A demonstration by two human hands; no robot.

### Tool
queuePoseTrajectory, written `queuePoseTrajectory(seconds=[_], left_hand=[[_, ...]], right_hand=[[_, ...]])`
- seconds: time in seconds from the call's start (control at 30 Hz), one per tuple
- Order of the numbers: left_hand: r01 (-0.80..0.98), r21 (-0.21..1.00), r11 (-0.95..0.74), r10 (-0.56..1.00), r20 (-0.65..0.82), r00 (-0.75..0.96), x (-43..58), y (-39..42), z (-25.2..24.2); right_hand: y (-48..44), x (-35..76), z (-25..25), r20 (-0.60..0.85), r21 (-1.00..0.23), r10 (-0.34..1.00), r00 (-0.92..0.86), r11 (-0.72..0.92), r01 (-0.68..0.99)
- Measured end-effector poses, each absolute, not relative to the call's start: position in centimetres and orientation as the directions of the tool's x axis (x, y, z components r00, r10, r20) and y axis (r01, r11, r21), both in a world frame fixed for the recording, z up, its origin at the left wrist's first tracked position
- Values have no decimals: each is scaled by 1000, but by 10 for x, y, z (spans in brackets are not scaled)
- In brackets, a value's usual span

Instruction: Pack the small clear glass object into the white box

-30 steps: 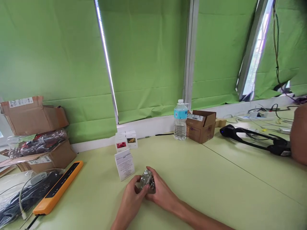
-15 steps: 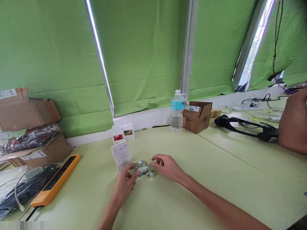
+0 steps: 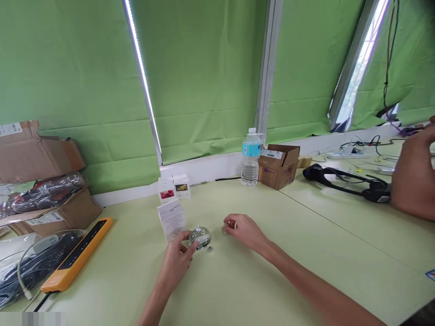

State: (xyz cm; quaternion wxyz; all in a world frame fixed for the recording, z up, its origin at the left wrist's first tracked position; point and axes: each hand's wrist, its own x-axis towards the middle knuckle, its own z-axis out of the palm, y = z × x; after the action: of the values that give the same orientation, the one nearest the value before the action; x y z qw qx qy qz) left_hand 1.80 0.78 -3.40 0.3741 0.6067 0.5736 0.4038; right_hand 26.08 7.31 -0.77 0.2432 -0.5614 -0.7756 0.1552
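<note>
Our left hand [image 3: 177, 259] pinches the glass bottle [image 3: 202, 238], contents unclear, between thumb and fingers; whether our curled right hand [image 3: 245, 232] grips anything, we cannot tell.

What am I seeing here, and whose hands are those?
No robot here: these are a person's bare hands, filmed by one camera worn on the head, looking forward and down. The left hand holds a small glass bottle on the pale table. The right hand is apart from it, curled; whether it pinches something is hard to tell. A small silver piece lies by the bottle. Beyond are white boxes, a water bottle and a brown carton; an orange power strip lies at left.
</note>
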Motion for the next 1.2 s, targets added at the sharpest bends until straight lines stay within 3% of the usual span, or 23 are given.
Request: queuePoseTrajectory(seconds=[0.2, 0.37, 0.6, 0.73, 0.93, 1.2], left_hand=[[364, 930, -51, 999, 50, 12, 20, 6, -33], [365, 927, -82, 996, 84, 10, 19, 8, -36], [401, 913, -81, 997, 80, 19, 20, 6, -33], [397, 914, -81, 997, 80, 18, 20, 6, -33], [385, 917, -107, 994, 104, 28, 20, 8, -37], [382, 917, -116, 993, 114, 27, 21, 8, -34]], right_hand=[[62, 253, -9, 242, -501, 940, -241, 334, 798], [37, 229, -14, 276, -467, 880, -387, 475, 746], [28, 212, -29, 255, -403, 866, -429, 499, 767], [32, 220, -19, 329, -496, 854, -402, 519, 696], [33, 223, -3, 430, -723, 835, -344, 547, 423], [42, 201, -2, 524, -734, 812, -255, 583, 349]])
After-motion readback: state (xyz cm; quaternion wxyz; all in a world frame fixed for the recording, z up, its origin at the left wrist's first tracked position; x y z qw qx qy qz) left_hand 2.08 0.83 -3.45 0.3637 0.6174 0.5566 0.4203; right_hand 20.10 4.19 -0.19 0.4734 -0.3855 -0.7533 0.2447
